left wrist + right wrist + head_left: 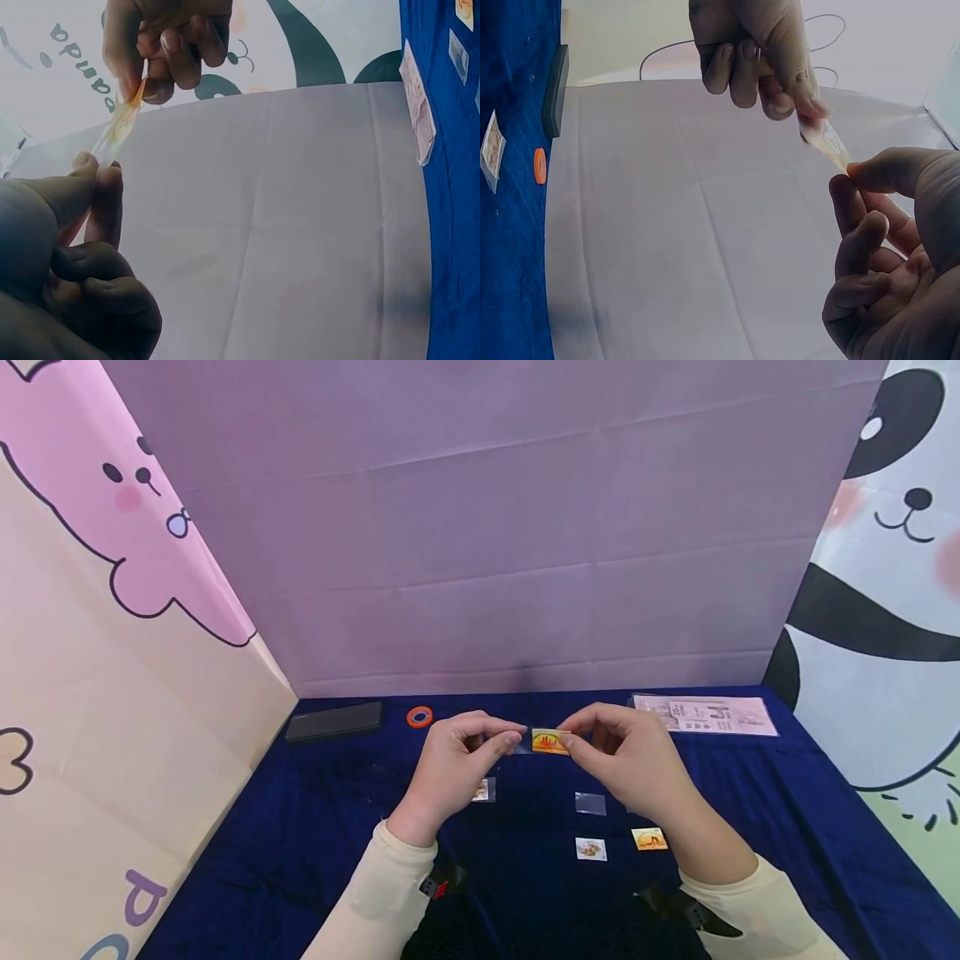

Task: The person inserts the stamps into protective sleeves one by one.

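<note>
Held up above the cloth is a small yellow-and-orange stamp (550, 741), with a clear plastic sleeve (522, 747) at its left edge. My left hand (456, 760) pinches the sleeve between thumb and forefinger. The stamp's right side is pinched by the thumb and forefinger of my right hand (637, 760). In the left wrist view the stamp (122, 124) spans the gap between both hands, tilted. How far it lies inside the sleeve I cannot tell. Below the hands lie an empty clear sleeve (590, 803), a white picture stamp (591, 849) and another yellow stamp (649, 839).
A sleeved stamp (487, 790) is partly hidden behind my left hand. Along the back of the blue cloth (525, 893) lie a dark flat box (334, 722), an orange tape roll (420, 717) and pink printed paper in a clear cover (720, 715). A lilac curtain (480, 543) stands behind.
</note>
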Available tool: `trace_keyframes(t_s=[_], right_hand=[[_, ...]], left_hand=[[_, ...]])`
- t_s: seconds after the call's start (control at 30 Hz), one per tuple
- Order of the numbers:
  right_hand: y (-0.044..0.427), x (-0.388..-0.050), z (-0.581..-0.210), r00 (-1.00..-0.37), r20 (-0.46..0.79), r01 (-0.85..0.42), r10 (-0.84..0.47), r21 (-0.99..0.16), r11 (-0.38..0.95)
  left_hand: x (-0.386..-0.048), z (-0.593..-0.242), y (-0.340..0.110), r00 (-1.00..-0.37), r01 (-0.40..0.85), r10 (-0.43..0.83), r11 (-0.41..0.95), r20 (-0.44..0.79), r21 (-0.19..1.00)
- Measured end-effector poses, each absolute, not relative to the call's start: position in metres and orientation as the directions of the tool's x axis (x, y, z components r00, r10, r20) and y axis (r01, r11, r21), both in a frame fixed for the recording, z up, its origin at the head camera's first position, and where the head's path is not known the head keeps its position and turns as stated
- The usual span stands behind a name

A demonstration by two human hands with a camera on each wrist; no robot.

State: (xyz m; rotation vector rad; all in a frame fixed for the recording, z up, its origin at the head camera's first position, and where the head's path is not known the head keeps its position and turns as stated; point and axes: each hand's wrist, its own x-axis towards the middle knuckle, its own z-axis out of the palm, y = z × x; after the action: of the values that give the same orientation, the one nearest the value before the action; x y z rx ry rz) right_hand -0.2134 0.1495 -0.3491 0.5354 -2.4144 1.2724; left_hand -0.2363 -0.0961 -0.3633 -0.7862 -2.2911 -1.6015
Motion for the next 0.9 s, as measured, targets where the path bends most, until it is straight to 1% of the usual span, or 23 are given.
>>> trace_keyframes(t_s=[0.17,0.27,0.5,0.73,0.9], right_hand=[[0.1481,-0.2137,-0.3504,-0.853,0.491,-0.502,-0.178,-0.677,0.538],[0.1477,-0.2139,-0.3507,-0.851,0.493,-0.506,-0.179,-0.680,0.531],[0.1456,-0.2133,-0.3500,-0.868,0.467,-0.480,-0.166,-0.708,0.519],[0.1473,-0.2148,-0.3495,-0.860,0.485,-0.489,-0.158,-0.695,0.528],[0.1470,-0.2153,-0.3484,-0.858,0.484,-0.498,-0.171,-0.706,0.504]], left_hand=[[-0.2356,-0.3636,-0.0968,-0.821,0.561,0.336,0.317,0.462,0.765],[-0.2355,-0.3631,-0.0970,-0.825,0.556,0.335,0.333,0.456,0.762],[-0.2360,-0.3645,-0.0977,-0.844,0.526,0.282,0.267,0.456,0.808],[-0.2391,-0.3649,-0.0990,-0.814,0.572,0.281,0.237,0.508,0.785],[-0.2398,-0.3632,-0.1008,-0.817,0.568,0.268,0.225,0.510,0.792]])
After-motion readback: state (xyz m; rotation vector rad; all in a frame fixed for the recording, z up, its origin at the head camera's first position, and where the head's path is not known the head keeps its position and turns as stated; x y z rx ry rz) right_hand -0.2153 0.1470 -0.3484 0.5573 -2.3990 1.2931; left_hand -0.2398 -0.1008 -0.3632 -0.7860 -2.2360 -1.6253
